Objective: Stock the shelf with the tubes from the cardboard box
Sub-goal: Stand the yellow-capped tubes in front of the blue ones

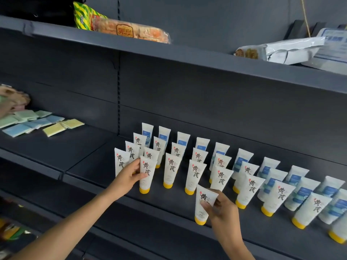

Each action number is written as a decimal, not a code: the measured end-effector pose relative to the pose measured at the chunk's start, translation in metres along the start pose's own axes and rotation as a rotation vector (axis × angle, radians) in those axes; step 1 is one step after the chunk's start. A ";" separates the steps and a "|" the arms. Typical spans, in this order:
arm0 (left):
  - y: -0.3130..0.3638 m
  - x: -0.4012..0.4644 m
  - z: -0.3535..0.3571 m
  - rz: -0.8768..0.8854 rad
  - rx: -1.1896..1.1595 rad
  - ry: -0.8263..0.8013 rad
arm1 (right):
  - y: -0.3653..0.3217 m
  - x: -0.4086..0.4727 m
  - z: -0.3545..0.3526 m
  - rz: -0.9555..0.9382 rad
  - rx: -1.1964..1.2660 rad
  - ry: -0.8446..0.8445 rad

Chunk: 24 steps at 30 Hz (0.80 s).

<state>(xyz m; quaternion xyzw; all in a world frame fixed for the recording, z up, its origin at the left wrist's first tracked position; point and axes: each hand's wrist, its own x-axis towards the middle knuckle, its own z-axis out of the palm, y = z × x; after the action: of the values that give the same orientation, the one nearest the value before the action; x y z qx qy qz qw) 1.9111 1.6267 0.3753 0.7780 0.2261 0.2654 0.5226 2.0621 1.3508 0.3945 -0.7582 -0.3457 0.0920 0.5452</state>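
Note:
Several white tubes with yellow caps and black characters stand cap-down in rows on the dark grey shelf (90, 160); behind them and to the right stand white tubes with blue labels (298, 194). My left hand (129, 177) grips the front-left tube (147, 175), which stands on the shelf. My right hand (219, 209) holds another yellow-capped tube (203, 207) upright near the shelf's front edge, its cap touching the shelf. The cardboard box is out of view.
Pastel green, blue and yellow packets (37, 122) lie on the shelf's left section. The upper shelf (187, 59) carries snack packs (122, 29) and a silver bag (289, 51). Bare shelf surface lies left of the tubes. A lower shelf shows coloured items (11, 231).

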 end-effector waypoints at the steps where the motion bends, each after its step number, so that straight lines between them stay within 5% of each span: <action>1: -0.002 0.000 -0.001 0.002 0.009 -0.004 | 0.000 -0.001 0.001 -0.001 0.002 0.000; 17: -0.016 -0.014 0.003 -0.008 -0.090 0.060 | -0.002 -0.012 0.014 -0.008 0.029 -0.034; 24: -0.023 -0.064 0.021 -0.038 0.106 0.361 | -0.004 -0.012 0.015 0.000 0.076 -0.041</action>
<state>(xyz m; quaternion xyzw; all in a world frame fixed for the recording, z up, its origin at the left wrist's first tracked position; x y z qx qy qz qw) 1.8744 1.5799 0.3361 0.7400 0.3443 0.3784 0.4366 2.0435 1.3551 0.3893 -0.7350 -0.3533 0.1206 0.5661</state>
